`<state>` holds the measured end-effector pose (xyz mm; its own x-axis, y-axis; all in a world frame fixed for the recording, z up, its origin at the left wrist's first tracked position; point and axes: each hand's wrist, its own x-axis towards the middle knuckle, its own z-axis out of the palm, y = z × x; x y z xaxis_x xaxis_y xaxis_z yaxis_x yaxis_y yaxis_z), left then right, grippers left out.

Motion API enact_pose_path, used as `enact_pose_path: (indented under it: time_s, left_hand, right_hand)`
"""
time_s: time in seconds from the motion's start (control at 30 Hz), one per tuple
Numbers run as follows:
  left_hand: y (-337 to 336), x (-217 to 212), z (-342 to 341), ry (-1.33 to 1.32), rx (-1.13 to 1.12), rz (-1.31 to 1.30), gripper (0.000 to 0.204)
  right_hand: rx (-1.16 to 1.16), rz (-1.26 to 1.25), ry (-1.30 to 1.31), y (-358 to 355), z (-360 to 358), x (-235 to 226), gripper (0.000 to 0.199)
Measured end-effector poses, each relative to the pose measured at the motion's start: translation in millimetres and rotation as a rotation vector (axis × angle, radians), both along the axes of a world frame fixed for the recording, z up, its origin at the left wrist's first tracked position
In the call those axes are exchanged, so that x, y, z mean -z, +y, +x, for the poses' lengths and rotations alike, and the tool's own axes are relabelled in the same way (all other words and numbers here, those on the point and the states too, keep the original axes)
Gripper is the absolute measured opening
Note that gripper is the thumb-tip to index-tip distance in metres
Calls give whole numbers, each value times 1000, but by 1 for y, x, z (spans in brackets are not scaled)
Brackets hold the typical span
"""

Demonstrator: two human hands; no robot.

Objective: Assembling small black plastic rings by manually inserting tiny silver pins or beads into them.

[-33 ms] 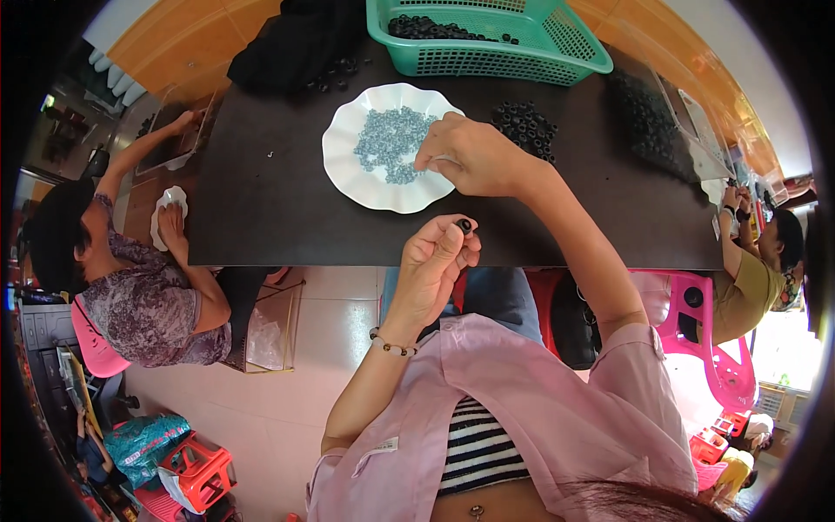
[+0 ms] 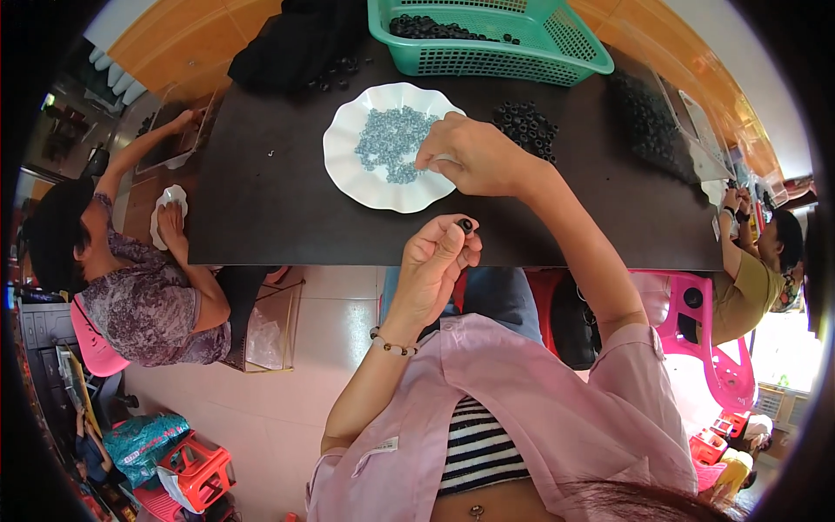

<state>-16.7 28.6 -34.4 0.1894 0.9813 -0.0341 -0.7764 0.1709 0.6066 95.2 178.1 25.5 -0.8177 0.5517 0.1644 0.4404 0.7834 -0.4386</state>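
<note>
Between the thumb and fingers of my left hand is a small black cylindrical piece with a hole in its end, held just past the table's near edge. My right hand reaches over the right side of a white scalloped plate. Its fingers are pinched together at the border of a heap of small clear bluish pieces. Whatever those fingertips hold, if anything, is hidden. Beyond my right wrist lies a pile of black cylindrical pieces, partly behind the hand.
A green plastic basket with black pieces stands at the far side of the dark table. Black cloth lies far left, and a clear bag of black pieces far right. A person works at each side, left and right.
</note>
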Motion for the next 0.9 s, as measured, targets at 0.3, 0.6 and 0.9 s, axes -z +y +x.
enact_pose_path:
  time_s: [0.3,0.6,0.9]
  left_hand:
    - [0,1,0,-7,15,14,28]
    - [1,2,3,-17,-1,4,26]
    - [8,4,6,-74,-20,-46,24]
  right_hand:
    - [-27,50,6,1,-5,0,12]
    - [32,126,-53,0,-11,9,7]
    - [37,6,169,5,21,-14,6]
